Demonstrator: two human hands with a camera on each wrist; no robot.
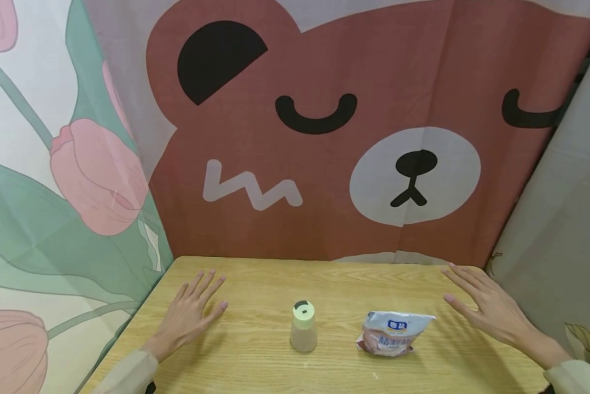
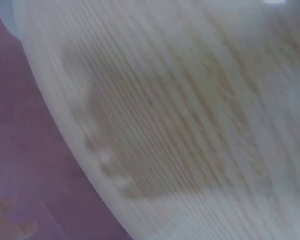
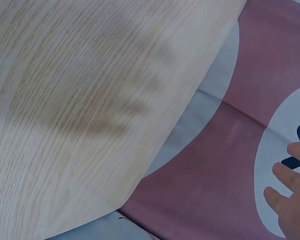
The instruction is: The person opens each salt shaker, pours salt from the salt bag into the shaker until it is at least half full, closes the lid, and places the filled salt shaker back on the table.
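Note:
In the head view my left hand (image 1: 190,314) is held over the left side of the table, fingers spread and nothing in it. My right hand (image 1: 491,307), also empty with fingers extended, hovers over the table's right side. Between them stands an upright shaker bottle (image 1: 303,327) with a pale yellow-green cap and a translucent body. To its right sits a white and pink plastic packet (image 1: 395,334) with a blue label, nearer to the right hand. Only fingers of the left hand (image 2: 10,217) and right hand (image 3: 290,195) show in the wrist views, with hand shadows on the wood.
The light wooden table (image 1: 255,284) has rounded far corners. A brown bear-print cloth (image 1: 255,235) hangs right behind it. A tulip-print curtain (image 1: 29,219) borders the left side and a pale curtain (image 1: 560,219) the right.

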